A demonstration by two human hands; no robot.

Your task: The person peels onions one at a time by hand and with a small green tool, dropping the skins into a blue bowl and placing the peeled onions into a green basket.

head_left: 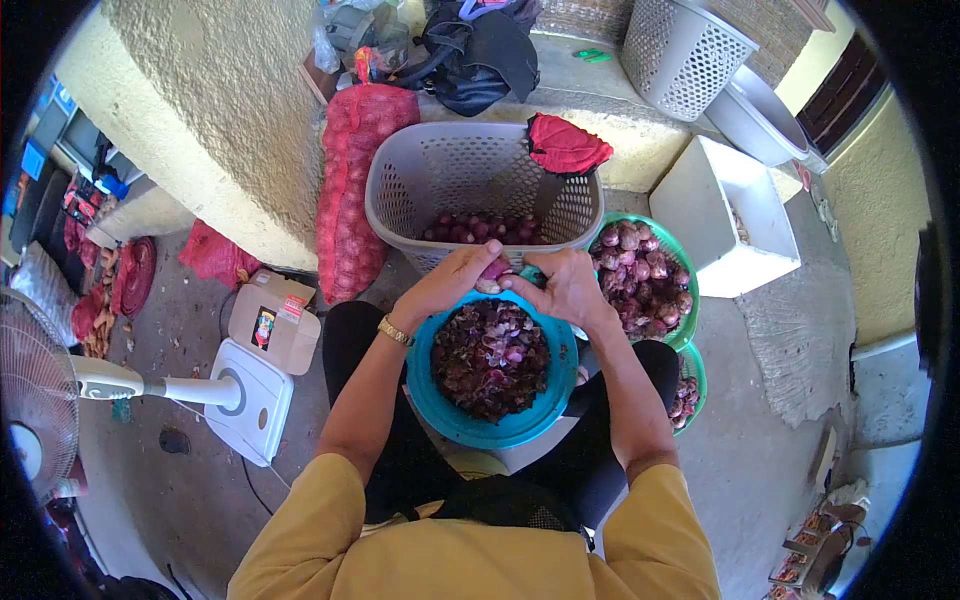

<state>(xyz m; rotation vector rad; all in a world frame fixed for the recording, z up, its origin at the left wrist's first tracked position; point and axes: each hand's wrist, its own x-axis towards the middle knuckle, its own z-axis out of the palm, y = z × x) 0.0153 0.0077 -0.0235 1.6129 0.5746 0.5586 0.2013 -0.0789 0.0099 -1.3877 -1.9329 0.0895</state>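
Note:
My left hand (462,283) is closed around a red onion (493,272), partly peeled and pale at its lower end. My right hand (563,288) grips a small teal tool (533,273), mostly hidden by the fingers, with the thumb touching the onion. Both hands meet above the far rim of a blue basin (425,398), which holds a heap of dark purple onion skins (490,360). Just beyond stands a grey perforated basket (400,215) with peeled red onions (487,228) at its bottom.
Unpeeled onions (640,275) fill a green basket (688,330) at right, with another green basket (700,393) nearer. A red mesh sack (362,190) leans left of the grey basket. A white box (715,220) stands right; a fan (40,400) stands left.

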